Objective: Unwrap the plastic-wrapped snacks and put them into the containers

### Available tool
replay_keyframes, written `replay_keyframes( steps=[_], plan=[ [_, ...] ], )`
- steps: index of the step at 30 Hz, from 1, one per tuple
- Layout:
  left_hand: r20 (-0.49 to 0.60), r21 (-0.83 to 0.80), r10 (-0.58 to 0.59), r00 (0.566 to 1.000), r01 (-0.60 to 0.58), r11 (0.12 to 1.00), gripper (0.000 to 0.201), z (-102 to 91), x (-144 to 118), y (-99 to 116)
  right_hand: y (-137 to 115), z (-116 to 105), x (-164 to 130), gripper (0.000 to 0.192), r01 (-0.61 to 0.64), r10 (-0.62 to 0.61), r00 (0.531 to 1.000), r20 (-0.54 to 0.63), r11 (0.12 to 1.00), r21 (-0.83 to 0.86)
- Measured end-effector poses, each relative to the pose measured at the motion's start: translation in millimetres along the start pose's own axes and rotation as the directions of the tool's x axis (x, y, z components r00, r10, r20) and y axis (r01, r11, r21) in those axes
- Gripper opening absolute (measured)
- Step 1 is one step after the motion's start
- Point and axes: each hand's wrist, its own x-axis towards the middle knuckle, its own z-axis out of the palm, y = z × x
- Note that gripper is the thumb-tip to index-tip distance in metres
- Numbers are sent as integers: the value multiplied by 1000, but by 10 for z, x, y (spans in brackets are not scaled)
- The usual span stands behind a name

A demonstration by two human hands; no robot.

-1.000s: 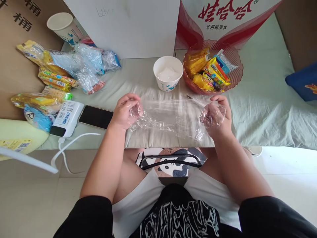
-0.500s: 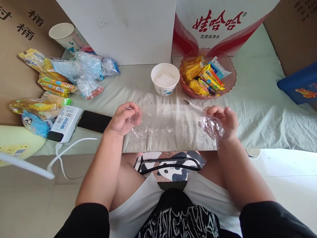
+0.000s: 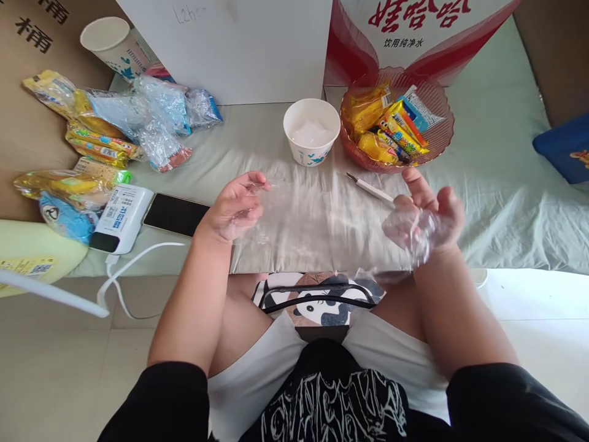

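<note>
My left hand [image 3: 234,207] is loosely curled, thumb and fingertips pinching the left edge of a clear film [image 3: 317,215] that lies flat over the grey cloth [image 3: 497,202] in front of me. My right hand [image 3: 426,212] is mostly open, palm up, index finger stretched toward the far side, with the film's right end bunched and clinging across the palm; I cannot tell whether any finger actually grips it. A small white tool [image 3: 370,189] with a dark tip lies on the cloth just beyond that hand, touching or nearly touching the film. Farther off stand 1 white bowl [image 3: 311,132] and, to its right, a red basket [image 3: 439,104] of wrapped snacks. To the left lie a phone [image 3: 175,215], a power bank [image 3: 122,218] with its cable, a heap of snack packets [image 3: 115,132] and a paper cup [image 3: 108,40]. I judge the main risk to be the film sticking to itself: the wad on my right palm could fold and fuse, or slip free since that hand is so open. A snag on the tool's tip could tear it.
</note>
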Motion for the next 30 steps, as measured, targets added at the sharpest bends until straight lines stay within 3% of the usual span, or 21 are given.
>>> replay_keyframes(
  steps=[2, 4, 5, 7, 9, 10, 11, 12, 15, 16, 18, 20, 22, 25, 30],
  plan=[
    [93, 51, -77, 993, 72, 996, 42, 16, 8, -31, 18, 44, 35, 58, -63, 61, 997, 39, 998, 26],
    [154, 175, -181, 971, 153, 973, 41, 63, 40, -91, 85, 169, 58, 56, -180, 178, 970, 166, 984, 1],
    [173, 232, -223, 959, 180, 956, 43, 89, 59, -122, 129, 247, 57, 56, -256, 257, 933, 254, 966, -38],
    [207, 298, -261, 943, 193, 935, 47, 131, 92, -164, 221, 391, 31, 53, -393, 419, 811, 407, 907, -150],
    [236, 293, -239, 942, 166, 942, 53, 149, 110, -162, 298, 484, -6, 41, -455, 527, 691, 495, 849, -268],
    [237, 252, -199, 951, 137, 958, 57, 152, 114, -147, 328, 508, -20, 34, -453, 551, 662, 509, 834, -313],
    [219, 180, -137, 966, 98, 979, 61, 156, 115, -130, 353, 521, -28, 28, -436, 553, 665, 503, 833, -339],
    [178, 89, -61, 982, 45, 995, 64, 165, 115, -115, 374, 526, -31, 26, -406, 532, 698, 479, 845, -347],
    [33, -133, 123, 992, -118, 984, 75, 243, 117, -148, 412, 528, -13, 27, -298, 389, 857, 337, 909, -290],
    [46, -157, 130, 990, -122, 980, 81, 287, 121, -193, 419, 531, -4, 27, -262, 334, 900, 279, 928, -265],
    [173, -140, 72, 982, -48, 989, 92, 387, 138, -325, 425, 541, 14, 27, -192, 238, 955, 176, 951, -242],
    [264, -41, -13, 965, 25, 999, 92, 479, 166, -467, 426, 548, 27, 25, -143, 177, 978, 114, 957, -254],
    [207, 95, -17, 978, -3, 995, 73, 539, 197, -566, 424, 545, 34, 22, -122, 147, 986, 76, 956, -267],
    [85, 199, 106, 991, -121, 973, 38, 559, 231, -595, 417, 522, 41, 21, -92, 100, 995, 10, 948, -306],
    [77, 154, 180, 981, -190, 970, 42, 535, 229, -512, 384, 501, 37, 26, 13, -38, 998, -59, 926, -377]
  ],
)
